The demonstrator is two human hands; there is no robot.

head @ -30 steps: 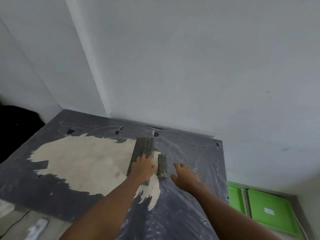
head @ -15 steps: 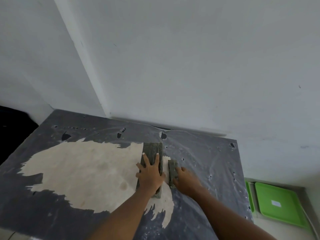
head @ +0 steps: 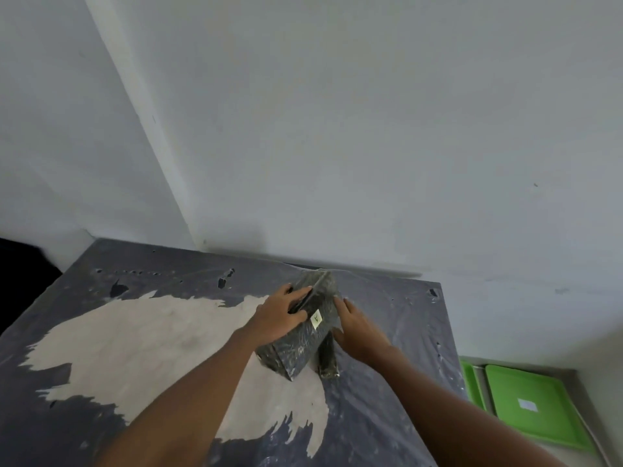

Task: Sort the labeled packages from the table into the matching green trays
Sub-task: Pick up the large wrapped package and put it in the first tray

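A large dark plastic-wrapped package [head: 301,345] with a small white label is tipped up on its edge on the table [head: 135,348]. My left hand [head: 279,315] grips its upper left side. A narrower dark package [head: 327,357] lies just to its right, and my right hand [head: 359,328] is closed on that one's far end. Two green trays sit on the floor to the right: one [head: 534,409] with a white label, and another [head: 470,382] showing only as a sliver by the table edge.
The table is covered in worn dark film with a big bare pale patch [head: 151,342]. White walls meet in a corner behind it. The table's right edge [head: 450,348] drops to the floor where the trays lie.
The large package was lying flat under my left hand; now it is tilted up with its label showing. My right hand has closed on the narrow package.
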